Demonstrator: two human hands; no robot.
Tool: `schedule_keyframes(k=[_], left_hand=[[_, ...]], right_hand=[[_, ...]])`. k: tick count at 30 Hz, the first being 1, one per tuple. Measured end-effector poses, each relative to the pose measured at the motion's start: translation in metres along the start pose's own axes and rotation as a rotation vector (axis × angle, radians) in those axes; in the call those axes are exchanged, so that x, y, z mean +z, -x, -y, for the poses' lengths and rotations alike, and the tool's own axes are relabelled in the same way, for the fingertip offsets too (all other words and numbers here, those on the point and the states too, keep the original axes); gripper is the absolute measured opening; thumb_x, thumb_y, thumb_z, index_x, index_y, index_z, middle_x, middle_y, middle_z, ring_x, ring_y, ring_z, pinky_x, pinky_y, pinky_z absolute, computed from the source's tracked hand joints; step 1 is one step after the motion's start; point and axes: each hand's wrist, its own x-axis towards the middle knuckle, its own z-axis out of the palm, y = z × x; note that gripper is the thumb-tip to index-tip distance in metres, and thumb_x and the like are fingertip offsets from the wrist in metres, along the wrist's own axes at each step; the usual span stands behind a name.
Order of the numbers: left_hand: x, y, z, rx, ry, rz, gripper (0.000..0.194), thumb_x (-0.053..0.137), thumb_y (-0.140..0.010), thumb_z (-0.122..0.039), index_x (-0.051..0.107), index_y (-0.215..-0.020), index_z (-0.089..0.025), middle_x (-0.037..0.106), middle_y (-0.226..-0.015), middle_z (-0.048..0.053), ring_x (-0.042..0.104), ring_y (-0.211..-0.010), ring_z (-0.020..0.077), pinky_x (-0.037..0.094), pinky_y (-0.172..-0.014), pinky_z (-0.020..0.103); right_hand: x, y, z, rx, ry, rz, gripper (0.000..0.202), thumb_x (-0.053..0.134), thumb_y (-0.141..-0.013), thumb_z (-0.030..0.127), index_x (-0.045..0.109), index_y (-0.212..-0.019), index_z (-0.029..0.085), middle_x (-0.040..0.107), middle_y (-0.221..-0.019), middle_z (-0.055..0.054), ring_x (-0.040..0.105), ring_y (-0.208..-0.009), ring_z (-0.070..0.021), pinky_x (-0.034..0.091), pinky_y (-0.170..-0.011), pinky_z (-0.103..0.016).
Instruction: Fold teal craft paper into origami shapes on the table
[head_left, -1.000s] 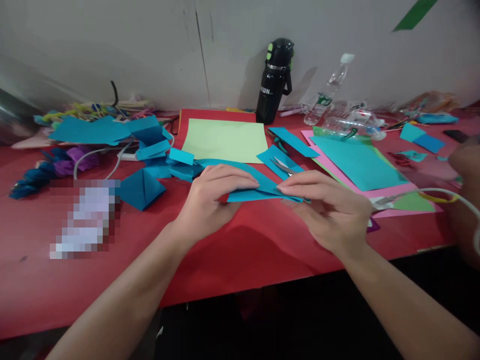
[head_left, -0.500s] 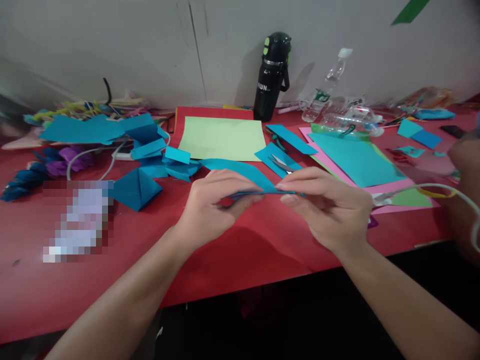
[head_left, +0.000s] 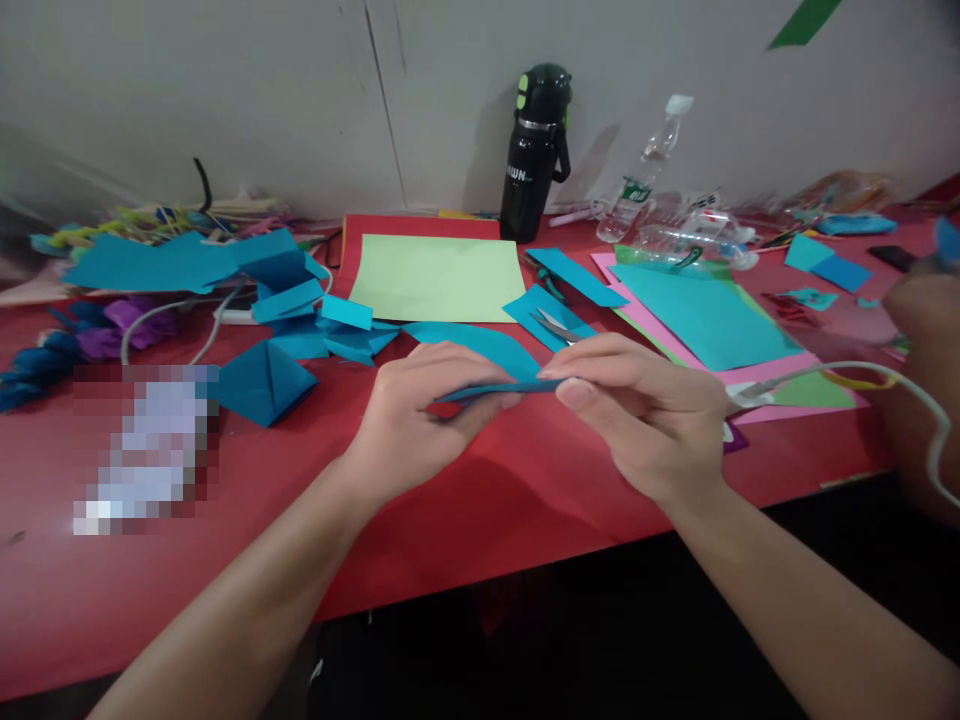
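Observation:
A folded piece of blue paper (head_left: 491, 389) is held nearly edge-on above the front of the table. My left hand (head_left: 416, 420) pinches its left part between thumb and fingers. At its right end, the thumb and fingertips of my right hand (head_left: 652, 405) grip the same paper. Just behind the hands lie a curved blue paper strip (head_left: 472, 340) and a pair of scissors (head_left: 553, 327) on a blue sheet (head_left: 536, 300). Left of my left hand stands a folded blue paper shape (head_left: 266, 383) on the red tabletop (head_left: 420, 540).
Blue paper pieces (head_left: 157, 262) pile up at the back left. A light green sheet (head_left: 439, 275), a black flask (head_left: 534, 160) and plastic bottles (head_left: 645, 175) stand or lie along the wall. A white cable (head_left: 862, 368) crosses at right, near another person's arm (head_left: 919, 390).
The folded blue paper has tilted slightly, and my right thumb now presses on its near edge. Both hands keep their hold. The whole view has shifted a little.

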Motion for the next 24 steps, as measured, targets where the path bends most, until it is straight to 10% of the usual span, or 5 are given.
schedule_keyframes(k=[24], left_hand=[[0.0035, -0.0007, -0.0052, -0.098, 0.096, -0.05, 0.004, 0.075, -0.084, -0.02, 0.077, -0.088, -0.023, 0.077, -0.083, 0.001, 0.07, -0.072, 0.0171, 0.058, -0.064, 0.029]], right_hand=[[0.0017, -0.0056, -0.01, 0.002, -0.009, 0.015, 0.015, 0.078, -0.083, 0.02, 0.077, -0.092, 0.032, 0.076, -0.096, 0.0, 0.072, -0.091, -0.0217, 0.06, -0.085, -0.042]])
